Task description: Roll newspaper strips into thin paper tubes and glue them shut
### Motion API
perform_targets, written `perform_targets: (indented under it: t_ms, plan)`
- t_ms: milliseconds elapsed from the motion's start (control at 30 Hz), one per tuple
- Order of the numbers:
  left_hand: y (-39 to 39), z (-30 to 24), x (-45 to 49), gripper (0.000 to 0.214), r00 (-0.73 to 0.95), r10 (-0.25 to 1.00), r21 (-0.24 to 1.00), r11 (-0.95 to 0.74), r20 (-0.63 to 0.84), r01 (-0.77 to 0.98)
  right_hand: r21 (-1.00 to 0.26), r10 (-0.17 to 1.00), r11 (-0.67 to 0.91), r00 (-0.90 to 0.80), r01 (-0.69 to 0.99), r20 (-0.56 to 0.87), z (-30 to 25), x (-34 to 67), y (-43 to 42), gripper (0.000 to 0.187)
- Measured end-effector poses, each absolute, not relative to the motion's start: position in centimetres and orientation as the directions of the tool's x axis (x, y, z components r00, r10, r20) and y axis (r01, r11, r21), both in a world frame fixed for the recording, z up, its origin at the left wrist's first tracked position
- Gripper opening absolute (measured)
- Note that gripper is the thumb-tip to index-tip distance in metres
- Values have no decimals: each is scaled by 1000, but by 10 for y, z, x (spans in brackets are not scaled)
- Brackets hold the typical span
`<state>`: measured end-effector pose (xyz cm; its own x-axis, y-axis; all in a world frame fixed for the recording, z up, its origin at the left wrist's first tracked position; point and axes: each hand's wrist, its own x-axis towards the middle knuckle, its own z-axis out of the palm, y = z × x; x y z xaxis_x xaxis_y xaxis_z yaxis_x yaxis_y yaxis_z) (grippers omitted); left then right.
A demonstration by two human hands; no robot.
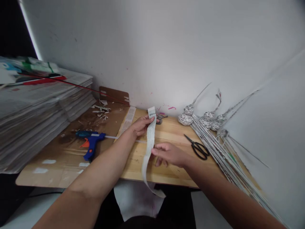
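A long strip of newspaper (150, 136) hangs between my hands above the wooden table. Near its upper end, my left hand (142, 125) pinches it between thumb and fingers. Lower down, my right hand (168, 153) grips the strip's edge with thumb and forefinger, the other fingers curled. Below that, the free end curves down past the table's front edge. Behind my left hand lies a small grey bundle (162, 118), partly hidden. Black-handled scissors (199, 149) rest to the right of my right hand.
On the left, a blue glue gun (92, 140) lies on a cardboard sheet (64, 173) beside a tall newspaper stack (47, 108). Paper scraps (101, 110) are scattered behind it. Along the right are rolled paper sticks (214, 146) and several woven paper gourd shapes (186, 117) against the wall.
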<state>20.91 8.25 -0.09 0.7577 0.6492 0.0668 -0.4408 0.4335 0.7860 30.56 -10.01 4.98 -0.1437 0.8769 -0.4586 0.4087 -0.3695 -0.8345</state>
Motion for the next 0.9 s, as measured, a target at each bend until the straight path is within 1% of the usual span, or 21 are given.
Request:
perform_targets:
  t_ms: [67,133,167,233,267,300,333,400,467,500,633,700,800,900]
  plan:
    - [85,-2,210,31,751,656,779,431,76,-456,-860,911,-297,-147,415,-385,55,303,-98,35]
    - [88,-3,210,28,737,672,775,426,75,-467,-874,898,-233,-251,426,-362,58,295,-104,34]
    - [89,-3,211,26,732,678,777,424,69,-466,-876,855,-245,-333,416,-398,58,290,-109,34]
    - [90,-3,210,26,738,673,785,428,53,-447,-846,710,-331,-481,417,-515,55,283,-119,38]
    - [89,-2,210,26,745,665,790,431,49,-437,-831,667,-356,-507,427,-546,53,281,-122,40]
    - [88,-1,210,27,754,655,794,433,47,-426,-823,666,-371,-495,430,-558,49,282,-123,42]
    - [86,0,209,28,765,643,799,435,48,-415,-825,700,-380,-452,419,-552,46,285,-121,44]
    - [82,2,209,31,788,613,810,437,49,-391,-850,825,-397,-273,345,-496,40,295,-112,47]
    - [78,4,208,34,803,594,824,429,50,-369,-902,917,-368,-72,225,-392,36,308,-96,47]
    - [76,4,208,36,806,589,832,422,49,-359,-923,940,-334,-2,189,-341,34,314,-87,45]
    - [75,3,209,42,810,584,852,395,54,-342,-965,964,-224,175,135,-199,26,329,-54,40]
    - [76,1,210,44,812,580,852,395,59,-344,-976,958,-195,232,97,-169,20,331,-43,36]
    - [79,-1,211,44,813,581,857,401,37,-325,-988,957,-157,245,-3,-153,13,332,-34,34]
    - [79,-3,213,38,789,615,860,400,3,-315,-988,956,-123,255,-98,-145,7,334,-32,36]
